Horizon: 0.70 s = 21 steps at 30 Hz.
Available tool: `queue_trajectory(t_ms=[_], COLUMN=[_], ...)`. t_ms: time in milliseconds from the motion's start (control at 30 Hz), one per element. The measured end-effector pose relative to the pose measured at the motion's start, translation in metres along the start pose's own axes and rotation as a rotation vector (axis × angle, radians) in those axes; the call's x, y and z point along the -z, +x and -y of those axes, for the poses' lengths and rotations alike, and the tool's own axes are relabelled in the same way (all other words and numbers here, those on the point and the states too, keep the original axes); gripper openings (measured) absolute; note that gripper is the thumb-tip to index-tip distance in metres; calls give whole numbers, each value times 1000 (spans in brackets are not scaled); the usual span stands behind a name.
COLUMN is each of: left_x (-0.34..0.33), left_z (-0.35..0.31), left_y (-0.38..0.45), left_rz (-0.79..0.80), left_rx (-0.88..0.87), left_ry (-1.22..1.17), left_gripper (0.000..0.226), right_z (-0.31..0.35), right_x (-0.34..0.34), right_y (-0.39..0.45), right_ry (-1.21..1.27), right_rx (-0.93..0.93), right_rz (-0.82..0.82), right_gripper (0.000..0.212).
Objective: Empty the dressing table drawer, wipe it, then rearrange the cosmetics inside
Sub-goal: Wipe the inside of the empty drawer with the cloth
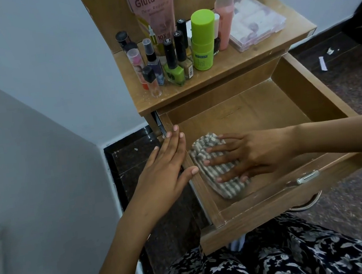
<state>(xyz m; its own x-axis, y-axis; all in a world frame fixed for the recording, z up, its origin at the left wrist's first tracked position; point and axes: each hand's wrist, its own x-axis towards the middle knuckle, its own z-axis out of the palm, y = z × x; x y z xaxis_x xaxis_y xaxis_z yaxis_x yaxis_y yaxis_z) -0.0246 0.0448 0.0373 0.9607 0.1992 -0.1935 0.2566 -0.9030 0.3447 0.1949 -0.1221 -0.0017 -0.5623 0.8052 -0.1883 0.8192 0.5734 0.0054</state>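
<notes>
The wooden drawer (301, 99) is pulled out and holds only a grey-and-white striped cloth (222, 175) on its floor near the front left corner. My right hand (251, 154) lies flat on the cloth with fingers spread, pressing it down. My left hand (167, 167) rests flat against the drawer's left wall, thumb over the rim. The cosmetics stand on the dressing table top (245, 56): a green stick tube (202, 41), a green nail polish (173, 68), dark-capped polish bottles (180, 47), small spray bottles (153, 59), a pink bottle (226, 13) and a pink Gluta-Hya pouch (153, 8).
A clear plastic case (257, 21) lies at the right of the table top. A white wall (38, 107) stands close on the left. Dark stone floor (347, 70) with paper scraps lies to the right. My lap in floral fabric (277, 258) sits under the drawer front.
</notes>
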Motion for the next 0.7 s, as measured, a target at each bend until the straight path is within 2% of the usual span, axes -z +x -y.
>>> queue_trajectory(t_ms=[200,533,700], left_x=[-2,-4,-3], left_z=[1,1,1], left_y=[0,0,0], left_rz=[-12,-5,-2], left_rx=[-7,1,4], left_ry=[8,19,27], left_gripper=[76,79,77], right_z=[-12,7,13], right_x=[0,2,-8], right_y=[-41,11,20], right_ry=[-77,-66,-49], right_rx=[-140,-55,-80], right_rz=[-46,-102,-172], right_gripper=[49,48,48])
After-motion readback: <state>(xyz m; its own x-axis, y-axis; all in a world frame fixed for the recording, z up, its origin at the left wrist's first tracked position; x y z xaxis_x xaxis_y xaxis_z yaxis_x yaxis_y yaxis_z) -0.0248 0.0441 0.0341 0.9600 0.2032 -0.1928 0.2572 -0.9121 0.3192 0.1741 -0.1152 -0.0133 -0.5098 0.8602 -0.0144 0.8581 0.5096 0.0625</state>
